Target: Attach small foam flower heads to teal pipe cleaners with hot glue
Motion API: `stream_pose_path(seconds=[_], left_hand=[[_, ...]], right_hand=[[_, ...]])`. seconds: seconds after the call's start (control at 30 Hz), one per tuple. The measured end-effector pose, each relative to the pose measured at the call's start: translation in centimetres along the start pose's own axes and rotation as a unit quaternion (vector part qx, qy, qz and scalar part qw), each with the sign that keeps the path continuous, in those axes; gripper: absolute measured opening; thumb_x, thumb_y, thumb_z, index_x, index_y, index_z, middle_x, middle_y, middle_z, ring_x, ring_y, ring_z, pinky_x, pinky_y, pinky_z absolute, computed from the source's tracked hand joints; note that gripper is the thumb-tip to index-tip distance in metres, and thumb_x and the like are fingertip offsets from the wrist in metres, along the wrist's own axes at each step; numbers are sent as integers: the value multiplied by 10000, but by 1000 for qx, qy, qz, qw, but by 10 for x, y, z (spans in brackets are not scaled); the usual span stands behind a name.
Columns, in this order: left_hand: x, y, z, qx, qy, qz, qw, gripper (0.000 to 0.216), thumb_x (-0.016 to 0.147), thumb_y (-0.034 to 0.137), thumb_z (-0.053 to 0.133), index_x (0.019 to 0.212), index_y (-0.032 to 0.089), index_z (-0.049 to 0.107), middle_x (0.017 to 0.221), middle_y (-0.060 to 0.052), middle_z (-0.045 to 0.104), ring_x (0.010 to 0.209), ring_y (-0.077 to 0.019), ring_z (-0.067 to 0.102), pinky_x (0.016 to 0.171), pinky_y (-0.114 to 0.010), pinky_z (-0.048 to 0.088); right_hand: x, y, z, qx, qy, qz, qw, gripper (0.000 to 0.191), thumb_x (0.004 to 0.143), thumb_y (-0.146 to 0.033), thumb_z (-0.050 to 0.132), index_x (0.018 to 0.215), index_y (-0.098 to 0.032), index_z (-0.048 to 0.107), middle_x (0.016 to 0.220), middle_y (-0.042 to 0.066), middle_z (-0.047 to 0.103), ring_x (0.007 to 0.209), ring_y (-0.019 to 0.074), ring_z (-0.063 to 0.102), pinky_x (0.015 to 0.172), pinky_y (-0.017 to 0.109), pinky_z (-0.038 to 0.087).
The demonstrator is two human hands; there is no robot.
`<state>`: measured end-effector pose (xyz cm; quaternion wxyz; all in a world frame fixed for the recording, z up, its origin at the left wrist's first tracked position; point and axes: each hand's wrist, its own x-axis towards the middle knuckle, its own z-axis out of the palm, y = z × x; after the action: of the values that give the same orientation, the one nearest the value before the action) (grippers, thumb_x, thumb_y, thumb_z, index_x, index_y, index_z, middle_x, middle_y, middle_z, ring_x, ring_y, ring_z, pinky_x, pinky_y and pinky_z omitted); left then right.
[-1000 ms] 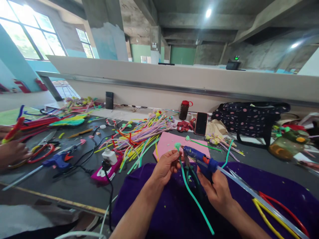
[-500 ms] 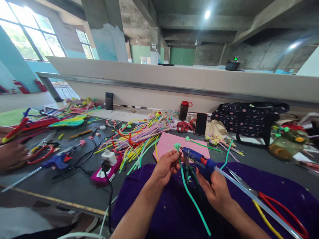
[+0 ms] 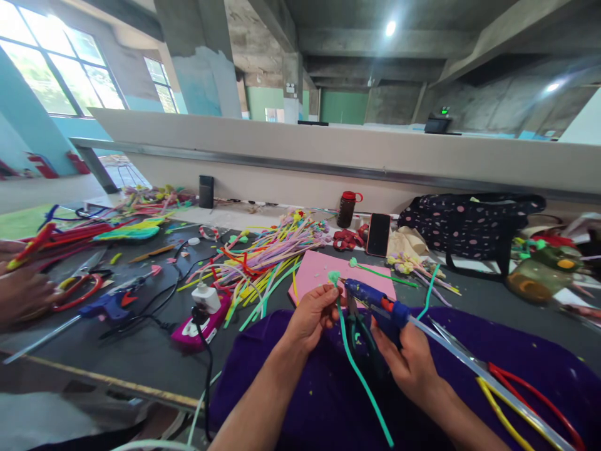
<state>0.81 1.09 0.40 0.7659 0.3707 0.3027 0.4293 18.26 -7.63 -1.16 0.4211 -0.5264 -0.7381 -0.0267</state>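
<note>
My left hand (image 3: 313, 313) pinches a green pipe cleaner (image 3: 359, 369) just under the small mint-green flower (image 3: 333, 276) at its top; the stem hangs down over the purple cloth. In my right hand (image 3: 409, 360) is a blue hot glue gun (image 3: 373, 297) with a long clear glue stick (image 3: 488, 379) sticking out of its back. The nozzle points left, right beside the flower; whether it touches cannot be made out. Dark-handled pliers (image 3: 361, 338) lie beneath the gun, between my hands. A pink foam sheet (image 3: 307, 266) lies behind them.
Red-handled scissors (image 3: 530, 401) rest on the purple cloth (image 3: 516, 332) at right. Left are a magenta power strip (image 3: 200, 332), another glue gun (image 3: 107, 307) and a co-worker's hand (image 3: 30, 291). Behind lie many pipe cleaners (image 3: 272, 244), a phone (image 3: 378, 235), a bottle (image 3: 346, 210) and a bag (image 3: 464, 225).
The glue gun and my right hand have shifted very slightly to the right. The green stem's lower end has swung a little left. My left hand keeps its pinch.
</note>
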Motion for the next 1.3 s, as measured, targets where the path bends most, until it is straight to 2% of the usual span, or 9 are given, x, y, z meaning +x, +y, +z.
stream_pose_path(seconds=[0.13,0.3,0.57,0.73,0.87,0.97,1.1,1.2,1.3], left_hand=[[-1,0,2,16,1,11,1000,223,665,312,646,773,132,572,658,-13,627,375,-29,489,298,-105,295],[-1,0,1,12,3,12,1000,228,662,314,648,769,127,576,660,-17,630,375,-26,483,302,-106,295],[0,-1,1,19,-6,15,1000,214,686,309,633,771,125,562,659,-15,617,376,-24,480,297,-99,298],[3,-2,-2,19,-4,27,999,195,705,299,617,775,122,573,667,-10,615,376,-15,473,295,-94,305],[5,1,-5,-1,24,28,999,166,693,258,627,774,122,580,662,3,615,360,-8,458,288,-96,312],[5,6,-6,-18,23,35,999,179,688,243,627,814,124,582,653,2,622,357,-14,460,280,-101,306],[4,10,-4,-25,14,24,999,186,672,227,638,814,124,579,644,3,625,355,-16,457,293,-106,318],[3,10,-2,-15,13,19,1000,196,660,232,646,810,124,579,643,1,626,360,-20,462,301,-111,323],[2,9,-1,-14,8,28,999,203,661,245,648,807,121,581,647,-2,625,365,-20,464,305,-112,322]], right_hand=[[1,1,1,2,-2,5,1000,247,833,-307,460,987,-129,535,829,111,627,772,243,611,691,352,483],[2,-2,-2,1,-9,-7,1000,283,841,-303,446,1047,-116,503,906,136,619,832,255,603,719,361,477],[2,1,-1,13,-1,15,1000,255,842,-296,446,1032,-136,501,847,108,625,771,237,608,689,346,474],[2,-2,-6,46,-26,29,998,263,824,-303,475,1023,-136,516,892,109,621,816,229,596,726,330,458],[3,3,-25,107,-30,120,986,263,800,-318,498,1013,-172,547,899,62,632,831,209,584,766,315,431],[5,25,-38,130,24,225,965,310,746,-369,553,979,-165,564,881,46,621,798,194,563,727,298,422],[1,69,-42,160,-55,336,926,287,738,-428,545,773,-145,570,680,19,594,640,150,542,604,247,402],[-2,94,-41,73,-141,352,922,328,753,-462,498,701,-148,575,625,17,587,598,151,540,539,231,366],[-4,96,-42,-145,-178,305,924,339,748,-482,486,754,-170,616,660,35,615,608,179,561,512,239,333]])
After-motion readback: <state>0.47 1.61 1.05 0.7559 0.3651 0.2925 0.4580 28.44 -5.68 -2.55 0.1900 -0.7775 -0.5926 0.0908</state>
